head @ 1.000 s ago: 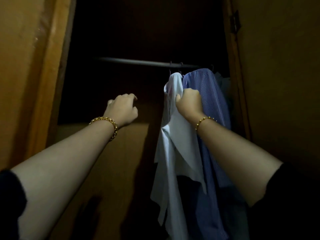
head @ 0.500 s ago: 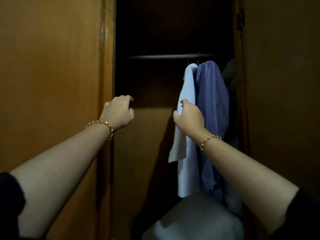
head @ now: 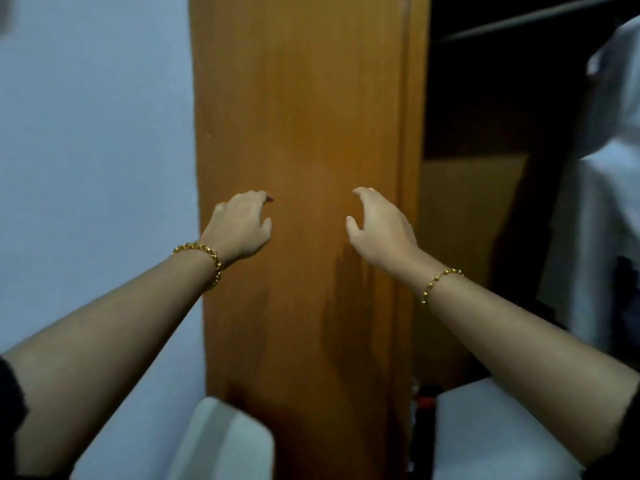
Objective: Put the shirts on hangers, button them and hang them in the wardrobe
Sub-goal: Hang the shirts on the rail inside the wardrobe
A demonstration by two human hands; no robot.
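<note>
Left hand (head: 239, 226): raised in front of the wooden door, back of the hand towards the camera; its fingers (head: 258, 197) are loosely curled and released, grasping nothing.
Right hand (head: 381, 230): raised level with the left and apart from it, near the door's right edge; its fingers (head: 363, 194) are relaxed and bent forward, thumb spread, grasping nothing.
Contact with the door: I cannot tell whether either hand touches the wood.
Door (head: 301, 116): a tall orange-brown panel filling the middle of the view, standing between the wall and the open wardrobe.
Wardrobe (head: 485, 116): open and dark inside, to the right of the door.
Rail (head: 533, 20): a grey bar running across the top of the wardrobe.
White shirt (head: 609, 174): hangs inside the wardrobe at the far right edge, below the rail, well apart from both hands; its hanger and buttons are not visible.
Wall (head: 97, 133): pale blue, left of the door.
Wrists: a gold chain bracelet (head: 204, 252) on the left, a thinner gold bracelet (head: 440, 278) on the right.
Sleeves (head: 10, 403): black, at the lower corners.
Bottom edge: two blurred white shapes (head: 225, 441), one on each side of the door's foot; what they are is unclear.
</note>
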